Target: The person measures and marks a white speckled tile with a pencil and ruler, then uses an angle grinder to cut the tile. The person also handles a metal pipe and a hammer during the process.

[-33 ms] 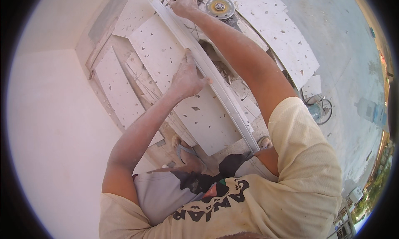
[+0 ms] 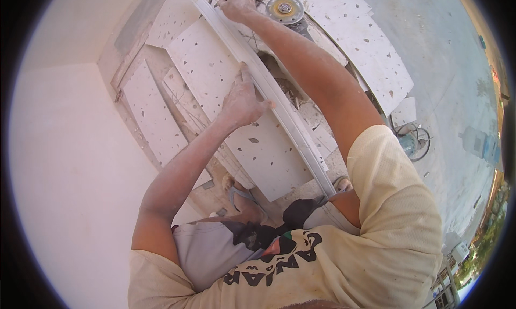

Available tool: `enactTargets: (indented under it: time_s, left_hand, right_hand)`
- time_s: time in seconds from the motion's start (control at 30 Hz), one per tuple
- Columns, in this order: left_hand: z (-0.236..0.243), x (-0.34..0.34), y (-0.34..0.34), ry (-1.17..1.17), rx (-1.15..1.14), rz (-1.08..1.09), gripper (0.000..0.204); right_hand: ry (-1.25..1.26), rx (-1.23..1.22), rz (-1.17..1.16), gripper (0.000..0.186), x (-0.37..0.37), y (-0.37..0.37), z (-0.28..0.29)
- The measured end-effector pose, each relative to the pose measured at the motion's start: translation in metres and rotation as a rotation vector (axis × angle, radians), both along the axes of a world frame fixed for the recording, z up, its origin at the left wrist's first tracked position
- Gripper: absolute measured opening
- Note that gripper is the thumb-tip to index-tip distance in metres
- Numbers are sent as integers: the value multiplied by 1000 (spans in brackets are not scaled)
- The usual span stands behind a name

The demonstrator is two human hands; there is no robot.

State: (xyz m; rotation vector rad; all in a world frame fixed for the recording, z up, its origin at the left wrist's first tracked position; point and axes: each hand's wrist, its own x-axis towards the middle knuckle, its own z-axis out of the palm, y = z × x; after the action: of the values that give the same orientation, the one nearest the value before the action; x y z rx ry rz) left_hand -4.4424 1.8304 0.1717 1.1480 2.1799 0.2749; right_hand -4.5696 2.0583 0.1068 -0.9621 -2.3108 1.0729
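Evidently, your left hand has thumb and forefinger spread against the bar, the slab beneath them; your right hand curls beside it, grip unclear, the grinder right of those fingers.

From here I see a white tile flecked dark grey, a silvery bar, a far grey disc yellowish at centre, a near beige shirt printed black, red and green.

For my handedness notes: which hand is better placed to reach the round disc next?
Likely the right hand: it is near the round disc, while the left hand is farther, at the metal bar.
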Motion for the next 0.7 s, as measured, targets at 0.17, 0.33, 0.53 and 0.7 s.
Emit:
enactTargets:
  time_s: [0.17,0.33,0.53,0.7]
  left_hand:
    - [1,0,-1,6,-2,5,118]
    - [-2,-1,0,5,37,-9,118]
    - [-1,0,1,2,49,-16,116]
    - [-8,-2,-2,53,56,-46,118]
  right_hand:
    - [29,25,85,24,-3,-3,-2]
    - [11,129,128,27,3,0,-3]
    - [-94,153,211,31,37,-13,9]
    - [-138,161,281,30,87,-29,42]
